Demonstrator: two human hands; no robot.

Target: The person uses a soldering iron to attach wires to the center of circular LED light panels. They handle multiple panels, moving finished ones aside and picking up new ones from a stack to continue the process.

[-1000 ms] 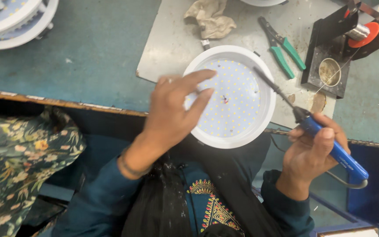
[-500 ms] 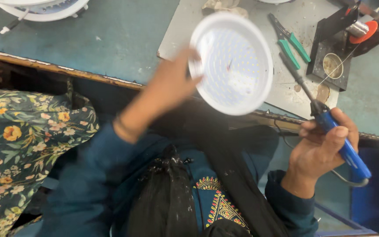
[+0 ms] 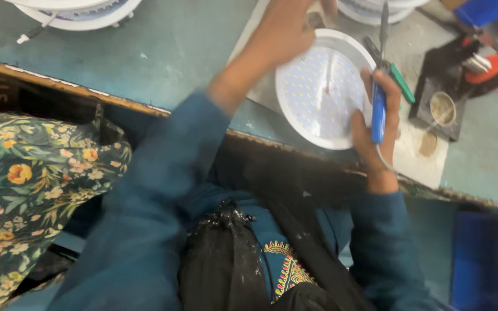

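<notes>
A big blue-green table (image 3: pixel 162 52) fills the top of the view. A grey mat (image 3: pixel 416 155) lies on it near the front edge. A cloth with flowers (image 3: pixel 24 190) sits low on the left, below the table.

The person wears dark blue sleeves. A round white light (image 3: pixel 324 89) with many tiny dots lies on the mat, close to the front edge of the table. The left hand (image 3: pixel 286 29) reaches over the light's top left side. It touches the rim there, but the picture is blurry, so it is hard to tell if the fingers are closed on it.

The right hand (image 3: pixel 376 115) rests at the right side of the light. Its fingers are wrapped tight around a tool with a blue handle (image 3: pixel 379 109). The tool's thin metal tip points up, away from the person.

More white round lights (image 3: pixel 82 11) sit at the top left corner. A black stand (image 3: pixel 462 75) with a red part stands on the right. Green pliers (image 3: pixel 399 78) lie just beside the right hand. A small round tin (image 3: pixel 442 108) sits on the black stand.
</notes>
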